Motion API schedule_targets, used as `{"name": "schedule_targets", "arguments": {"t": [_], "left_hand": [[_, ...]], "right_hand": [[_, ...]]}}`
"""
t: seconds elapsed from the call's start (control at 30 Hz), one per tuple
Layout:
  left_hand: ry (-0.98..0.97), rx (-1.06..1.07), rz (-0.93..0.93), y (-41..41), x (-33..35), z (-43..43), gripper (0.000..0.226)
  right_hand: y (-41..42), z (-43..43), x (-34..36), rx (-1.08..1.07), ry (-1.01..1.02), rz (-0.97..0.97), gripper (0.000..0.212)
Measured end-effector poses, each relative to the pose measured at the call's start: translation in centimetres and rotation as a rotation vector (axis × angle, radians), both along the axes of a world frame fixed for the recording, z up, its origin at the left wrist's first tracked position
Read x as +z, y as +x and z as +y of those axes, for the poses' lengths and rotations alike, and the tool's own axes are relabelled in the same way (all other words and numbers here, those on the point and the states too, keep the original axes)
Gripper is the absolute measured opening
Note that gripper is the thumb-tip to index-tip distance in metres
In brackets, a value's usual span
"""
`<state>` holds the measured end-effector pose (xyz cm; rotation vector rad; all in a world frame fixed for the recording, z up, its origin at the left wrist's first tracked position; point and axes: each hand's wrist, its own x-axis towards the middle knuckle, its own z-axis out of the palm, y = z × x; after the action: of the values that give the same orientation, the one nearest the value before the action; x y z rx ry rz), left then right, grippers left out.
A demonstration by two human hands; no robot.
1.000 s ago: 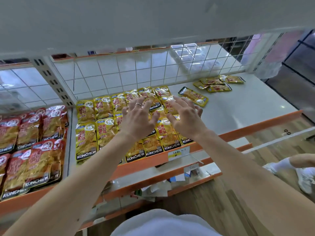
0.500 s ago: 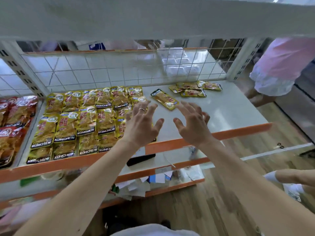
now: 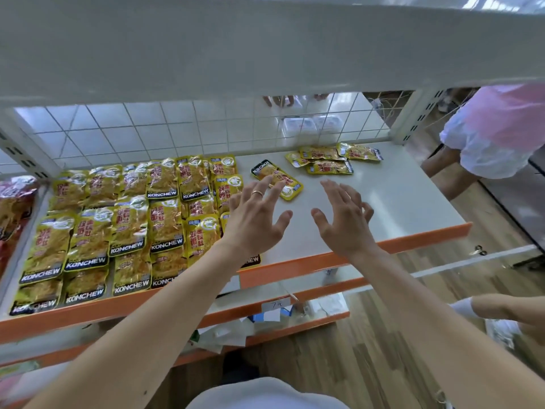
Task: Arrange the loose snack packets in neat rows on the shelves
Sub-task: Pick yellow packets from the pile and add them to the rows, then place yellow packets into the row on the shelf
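Low headroom under upper shelf (image 3: 265, 48); rear closed off by wire grid panel (image 3: 177, 128); perforated upright post (image 3: 413, 116) at the back right corner. Near edge marked by orange front lip (image 3: 413, 241) of white shelf (image 3: 398, 208). Left part of the surface packed with yellow packet rows (image 3: 129, 225), overlapping like shingles, labels toward the near edge, rightmost column partly hidden behind left forearm (image 3: 177, 305). Right part open from the rows to the shelf end, broken only by single loose packet (image 3: 262, 169), askew, label end toward the back, just right of the rows, and by loose cluster (image 3: 327, 166) of several packets near the back right corner, well apart from the rows. Next bay left: red packets (image 3: 14, 202). Grip, left hand (image 3: 253, 219): over the seam between rows and open surface, fingers straight and spread wide, ring (image 3: 257, 193) on one finger, nothing gripped; fingertips (image 3: 267, 180) across the near end of single loose packet in view, contact impossible to tell. Grip, right hand (image 3: 343, 219): alongside, over open surface, fingers fanned, thumb toward the left thumb, nothing held, apart from every packet. Second person (image 3: 495, 128) in pink past the right end of the shelving.
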<state>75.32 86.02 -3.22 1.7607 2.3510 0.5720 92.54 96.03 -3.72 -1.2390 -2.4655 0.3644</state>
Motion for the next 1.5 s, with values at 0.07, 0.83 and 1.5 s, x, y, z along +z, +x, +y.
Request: {"name": "schedule_targets", "arguments": {"t": [0.07,0.83,1.5], "left_hand": [[-0.011,-0.022,0.013,-0.3,-0.5,1.0,0.063],[-0.332,0.054,0.116,4.6,-2.0,8.2,0.056],[-0.314,0.131,-0.056,8.0,-0.2,8.2,0.049]], "right_hand": [[0.0,0.9,-0.2,-0.001,0.015,-0.039,0.059],[0.9,14.4,-3.6,0.124,-0.109,-0.368,0.069],[5.8,13.8,-0.5,0.025,-0.369,-0.217,0.053]]}}
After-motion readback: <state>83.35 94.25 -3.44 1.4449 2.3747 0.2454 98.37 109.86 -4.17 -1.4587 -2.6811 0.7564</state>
